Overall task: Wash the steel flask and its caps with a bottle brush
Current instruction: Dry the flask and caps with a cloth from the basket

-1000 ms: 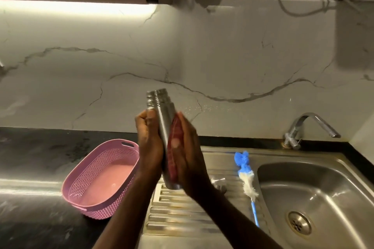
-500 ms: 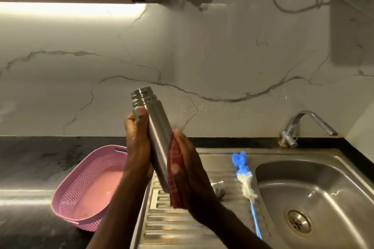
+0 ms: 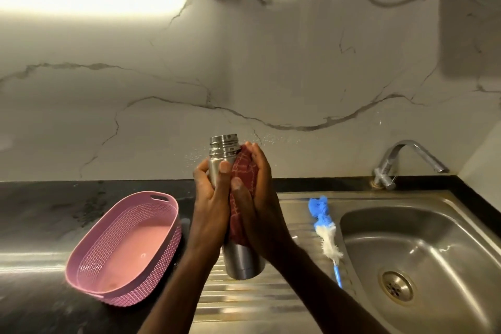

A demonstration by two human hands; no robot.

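1. We held the steel flask (image 3: 242, 260) upright in the air above the ribbed draining board (image 3: 244, 298), its threaded open neck at the top and no cap on it.
2. Our left hand (image 3: 212, 198) was wrapped around the flask's upper body, thumb across the front and fingers curled behind.
3. Our right hand (image 3: 256, 198) was closed over a dark red cloth (image 3: 242, 173), pressing it flat against the right side of the flask from just under the neck down past the middle.
4. The two hands touched each other at the front of the flask.
5. The bottle brush (image 3: 325, 236) lay on the draining board to the right of the hands, its blue tip pointing toward the wall and its blue handle toward us, just beside the sink basin (image 3: 423, 252).
6. The tap (image 3: 406, 160) stood behind the basin, and we saw no water running.
7. A pink basket (image 3: 124, 249) sat on the dark counter (image 3: 40, 211) to the left of the hands.
8. We could not make out the caps anywhere.
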